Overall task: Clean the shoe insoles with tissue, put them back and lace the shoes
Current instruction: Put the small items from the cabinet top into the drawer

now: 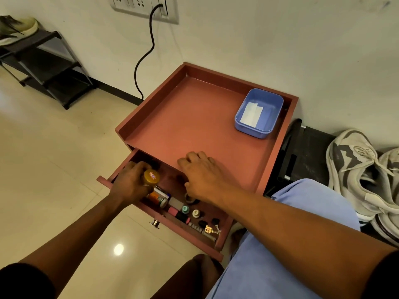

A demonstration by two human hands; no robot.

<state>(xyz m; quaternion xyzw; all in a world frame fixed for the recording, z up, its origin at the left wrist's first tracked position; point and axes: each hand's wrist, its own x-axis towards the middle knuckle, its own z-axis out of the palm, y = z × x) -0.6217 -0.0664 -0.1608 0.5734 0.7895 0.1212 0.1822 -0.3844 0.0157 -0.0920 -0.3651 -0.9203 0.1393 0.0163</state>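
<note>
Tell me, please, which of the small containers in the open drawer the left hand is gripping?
The yellow-lidded jar, gripped by the left hand; the others lie untouched.

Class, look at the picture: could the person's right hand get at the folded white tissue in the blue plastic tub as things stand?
Probably yes. The right hand rests open on the reddish-brown table top, holding nothing. The folded white tissue lies uncovered in the lidless blue plastic tub, with bare surface between them.

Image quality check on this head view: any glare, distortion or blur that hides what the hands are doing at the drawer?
Head view: wide-angle bending curves the wall and table edges; a lamp glare spot sits on the floor tiles, away from the work; the left hand, gripping a yellow-capped bottle, is slightly soft; the right hand and the drawer contents read clearly.
</note>
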